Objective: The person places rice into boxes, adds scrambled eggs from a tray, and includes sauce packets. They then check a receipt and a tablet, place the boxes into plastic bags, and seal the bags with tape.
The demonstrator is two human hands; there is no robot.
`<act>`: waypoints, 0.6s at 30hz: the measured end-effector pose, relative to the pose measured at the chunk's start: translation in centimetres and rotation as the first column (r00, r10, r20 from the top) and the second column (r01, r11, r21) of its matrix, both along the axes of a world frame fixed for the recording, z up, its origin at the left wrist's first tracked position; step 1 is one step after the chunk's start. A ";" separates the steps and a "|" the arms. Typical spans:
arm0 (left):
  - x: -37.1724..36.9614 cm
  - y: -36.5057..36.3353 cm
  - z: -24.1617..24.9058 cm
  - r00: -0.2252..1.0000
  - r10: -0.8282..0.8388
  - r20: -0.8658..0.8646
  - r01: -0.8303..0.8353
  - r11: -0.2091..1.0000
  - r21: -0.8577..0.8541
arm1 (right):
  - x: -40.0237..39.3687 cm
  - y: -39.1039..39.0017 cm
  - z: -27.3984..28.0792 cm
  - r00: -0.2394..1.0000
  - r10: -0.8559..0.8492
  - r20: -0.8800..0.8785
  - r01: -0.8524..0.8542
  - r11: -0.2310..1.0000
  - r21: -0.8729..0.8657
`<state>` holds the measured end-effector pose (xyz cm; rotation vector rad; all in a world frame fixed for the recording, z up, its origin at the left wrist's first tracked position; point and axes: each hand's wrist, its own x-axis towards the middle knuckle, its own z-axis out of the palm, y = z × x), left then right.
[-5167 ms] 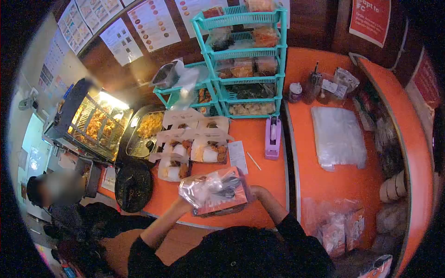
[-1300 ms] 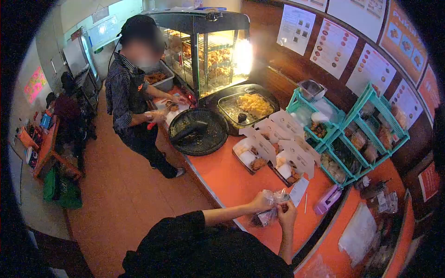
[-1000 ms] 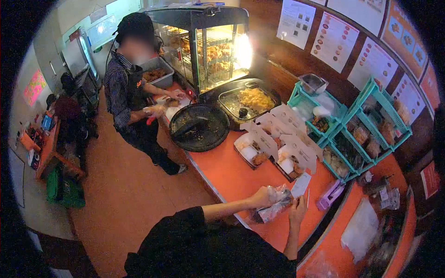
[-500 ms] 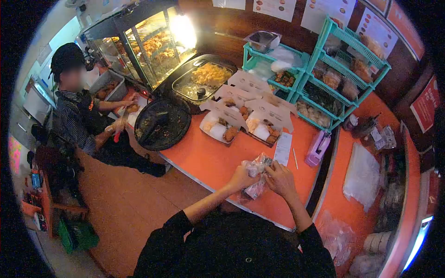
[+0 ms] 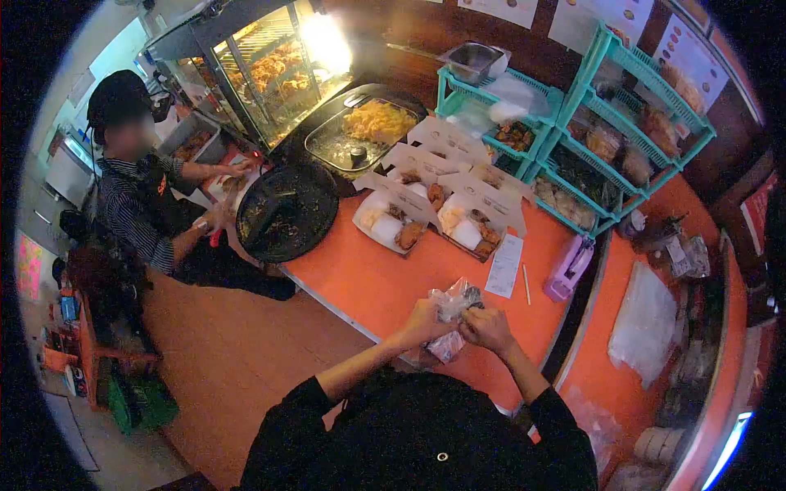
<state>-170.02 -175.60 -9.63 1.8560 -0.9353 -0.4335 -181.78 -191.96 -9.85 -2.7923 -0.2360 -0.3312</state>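
A crinkled clear plastic bag (image 5: 449, 300) is bunched between my two hands over the front of the orange counter. My left hand (image 5: 422, 322) is closed round its left side. The fingers of my right hand (image 5: 486, 329) pinch it from the right, beside something dark that I cannot make out. A pale printed part (image 5: 446, 347) of the bundle hangs below my hands. Just beyond lie a paper receipt (image 5: 503, 267) and a thin white stick (image 5: 526, 283). Open cardboard boxes (image 5: 391, 219) with rice and fried pieces stand farther back.
A purple tape dispenser (image 5: 569, 268) stands at the right, before stacked green crates (image 5: 610, 135). A black round pan (image 5: 286, 214) overhangs the left edge, near a tray of yellow food (image 5: 378, 123). A co-worker (image 5: 135, 180) handles food at the left. White plastic bags (image 5: 645, 323) lie right.
My right hand has turned and closed more tightly at the bag, while my left keeps its hold. The co-worker's hands have shifted slightly. The view has tilted a little.
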 end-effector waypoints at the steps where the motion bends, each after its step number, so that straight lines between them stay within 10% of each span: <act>1: 0.1 0.2 0.0 0.999 -0.035 -0.019 0.035 0.999 -0.007 | -0.2 0.2 0.0 0.999 -0.035 -0.005 0.035 0.999 0.015; 6: 0.0 0.8 -0.7 0.997 -0.066 0.029 0.066 0.998 0.004 | -3.8 0.0 -1.6 0.967 -0.254 -0.030 0.256 0.954 0.154; 8: 0.0 0.9 -0.9 0.965 -0.069 -0.254 0.080 0.996 0.034 | -6.1 -0.3 -4.9 0.671 -0.665 -0.327 0.713 0.461 0.528; 12: -0.6 0.5 -1.6 0.987 -0.062 -0.149 0.077 0.992 0.097 | -7.9 1.3 -17.5 0.715 -0.281 -0.641 0.612 -0.193 0.767; 15: -0.7 0.3 0.4 0.974 0.090 -0.206 -0.108 0.991 -0.080 | -4.4 3.7 -16.9 0.784 -0.183 -0.593 0.533 -0.290 0.795; 18: 1.4 0.8 -0.7 0.941 0.164 -0.295 -0.241 0.939 -0.245 | -1.3 3.9 -10.3 0.749 -0.228 -0.622 0.635 -0.018 0.772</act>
